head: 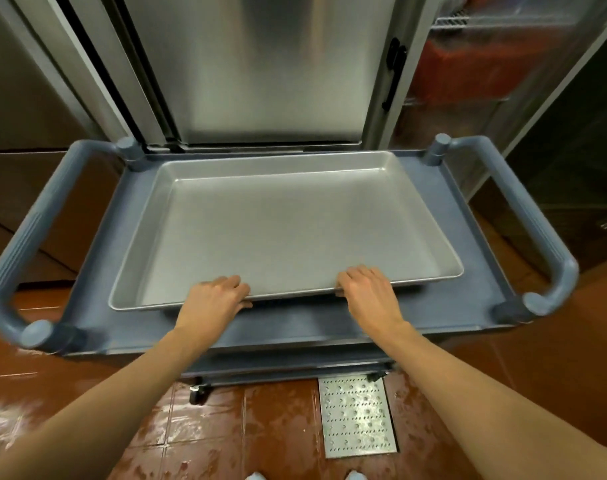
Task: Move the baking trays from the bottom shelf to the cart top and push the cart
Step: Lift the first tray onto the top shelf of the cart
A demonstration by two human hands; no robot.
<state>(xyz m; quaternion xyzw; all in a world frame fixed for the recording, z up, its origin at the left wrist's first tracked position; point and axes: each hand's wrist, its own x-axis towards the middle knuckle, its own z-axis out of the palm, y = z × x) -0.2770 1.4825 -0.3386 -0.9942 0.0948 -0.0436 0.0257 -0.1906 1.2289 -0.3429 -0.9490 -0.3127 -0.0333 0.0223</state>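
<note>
A shallow silver baking tray (281, 223) lies on the top of a blue-grey cart (475, 258), filling most of the top. My left hand (213, 299) grips the tray's near rim left of centre. My right hand (369, 292) grips the same rim right of centre, fingers curled over the edge. The near edge looks slightly raised above the cart top. A lower shelf edge (288, 365) of the cart shows below; what lies on it is hidden.
The cart has a thick handle at the left (21, 258) and at the right (534, 220). A steel fridge door (260, 64) stands right behind it. An open cooler with shelves (475, 64) is at the back right. A perforated floor drain (357, 417) sits in red tile.
</note>
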